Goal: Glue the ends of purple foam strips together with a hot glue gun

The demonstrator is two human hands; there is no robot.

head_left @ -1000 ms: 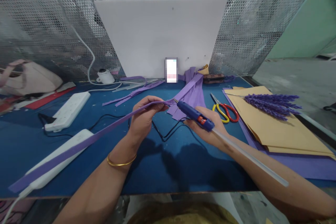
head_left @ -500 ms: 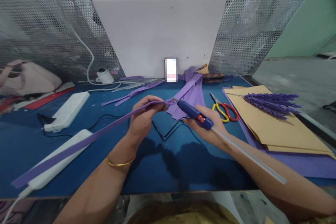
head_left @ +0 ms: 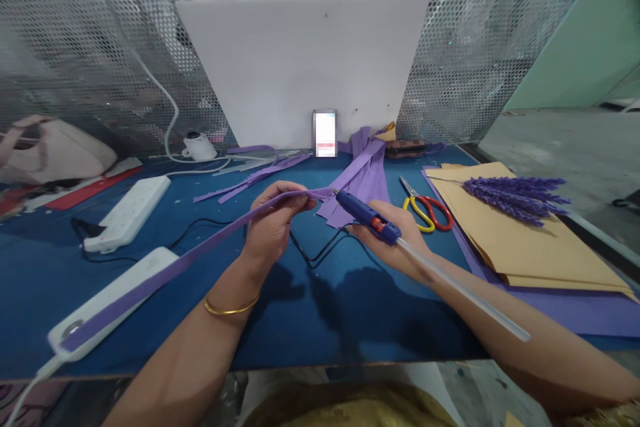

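Note:
Between the fingers of my left hand [head_left: 275, 217] is a long purple paper strip [head_left: 215, 240], pinched near one end. Its tail slopes down to the left across a white power strip. My right hand [head_left: 395, 233] is wrapped round a blue glue gun [head_left: 367, 213], from whose back a clear glue stick [head_left: 465, 290] sticks out. The gun's nozzle is at the strip's short end, just right of my left fingertips; whether it touches, I cannot tell. Behind the nozzle lies a bundle of purple paper strips [head_left: 367, 170].
Scissors [head_left: 425, 210] with yellow and red handles lie right of my right hand. Beyond are tan paper sheets [head_left: 540, 247] bearing purple flower stems [head_left: 520, 197]. Two power strips are at left, one a white power strip [head_left: 133, 210]. A phone [head_left: 325, 133] leans on a white board [head_left: 310, 67].
The strip's tail has shifted right and up, baring the near power strip's end. The glue stick's end has moved slightly left. Both hands keep their hold.

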